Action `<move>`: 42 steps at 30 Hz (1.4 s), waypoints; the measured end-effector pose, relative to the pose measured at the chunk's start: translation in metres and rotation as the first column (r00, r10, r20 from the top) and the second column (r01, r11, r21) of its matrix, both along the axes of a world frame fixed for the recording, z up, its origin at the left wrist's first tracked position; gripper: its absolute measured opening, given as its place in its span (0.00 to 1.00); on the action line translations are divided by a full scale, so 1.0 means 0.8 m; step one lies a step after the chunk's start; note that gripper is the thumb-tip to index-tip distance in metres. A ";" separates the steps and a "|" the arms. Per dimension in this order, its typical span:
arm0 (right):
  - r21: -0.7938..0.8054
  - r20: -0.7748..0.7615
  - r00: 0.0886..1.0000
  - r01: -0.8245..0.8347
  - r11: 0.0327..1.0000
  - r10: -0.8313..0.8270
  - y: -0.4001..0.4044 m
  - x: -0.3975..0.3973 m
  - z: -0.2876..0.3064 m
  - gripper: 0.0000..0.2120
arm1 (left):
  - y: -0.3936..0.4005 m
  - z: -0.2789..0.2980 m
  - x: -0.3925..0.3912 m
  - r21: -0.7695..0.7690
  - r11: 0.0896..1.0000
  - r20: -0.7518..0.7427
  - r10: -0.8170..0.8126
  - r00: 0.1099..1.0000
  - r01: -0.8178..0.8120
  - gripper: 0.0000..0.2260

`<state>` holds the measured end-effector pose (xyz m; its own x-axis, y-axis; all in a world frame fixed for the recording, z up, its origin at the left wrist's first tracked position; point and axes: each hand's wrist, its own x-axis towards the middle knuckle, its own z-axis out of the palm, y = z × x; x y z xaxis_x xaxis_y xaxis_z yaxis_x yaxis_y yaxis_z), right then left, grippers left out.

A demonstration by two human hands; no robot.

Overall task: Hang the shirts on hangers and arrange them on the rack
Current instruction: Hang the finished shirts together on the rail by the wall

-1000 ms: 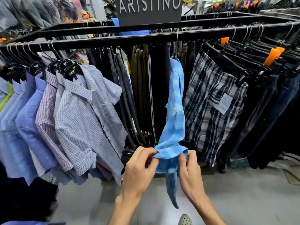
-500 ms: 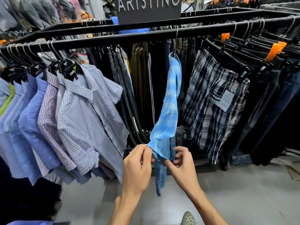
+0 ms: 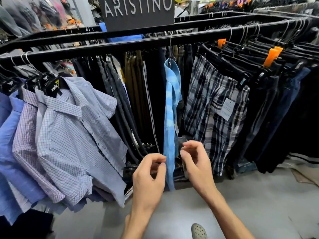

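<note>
Your light-blue checked shirt (image 3: 170, 107) hangs edge-on from a thin wire hanger (image 3: 170, 47) hooked over the front black metal rack rail (image 3: 96, 49), dropping straight down as a narrow strip in the gap between two groups of clothes.

Your left hand (image 3: 148, 178) is just left of the shirt's lower edge. Its fingers (image 3: 159, 158) are loosely curled with the thumb near the forefinger, right beside the fabric, but you cannot tell whether they touch it; nothing is plainly pinched.

Your right hand (image 3: 196, 163) sits just right of the shirt at about the same height, its fingers (image 3: 189, 146) curled in a loose claw and holding nothing, apart from the cloth.

To the left along the same rail hangs a row of short-sleeved shirts: a pale blue grid-check shirt (image 3: 77, 138) in front, then a lilac checked shirt (image 3: 25, 135) and a plain blue shirt (image 3: 8, 144) behind it.

To the right hangs a pair of navy-and-white plaid shorts (image 3: 212, 109) with a white paper tag (image 3: 227, 109).

Above the rail stands a dark sign reading ARISTINO (image 3: 138, 9).
</note>
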<state>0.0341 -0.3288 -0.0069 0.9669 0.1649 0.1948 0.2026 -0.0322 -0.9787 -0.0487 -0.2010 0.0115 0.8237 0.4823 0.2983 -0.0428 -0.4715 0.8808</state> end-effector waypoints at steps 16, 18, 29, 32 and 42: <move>-0.237 0.186 0.914 -0.314 0.919 0.360 0.044 0.255 0.085 0.31 | -0.018 0.085 0.222 0.195 0.957 0.137 0.190 0.972 -0.214 0.13; -0.184 0.168 0.927 -0.304 0.935 0.335 0.047 0.280 0.093 0.30 | -0.021 0.091 0.241 0.167 0.957 0.128 0.218 0.967 -0.238 0.13; 0.006 0.176 0.942 -0.292 0.956 0.286 0.100 0.332 0.120 0.44 | 0.008 0.105 0.263 0.142 0.901 0.112 0.396 0.911 -0.409 0.15; 0.020 0.206 0.934 -0.304 0.953 0.294 0.120 0.330 0.127 0.43 | 0.013 0.105 0.259 0.129 0.896 0.177 0.402 0.898 -0.426 0.14; 0.046 0.214 0.909 -0.376 0.925 0.359 0.167 0.340 0.143 0.29 | 0.063 0.094 0.265 0.187 0.879 0.183 0.408 0.894 -0.439 0.16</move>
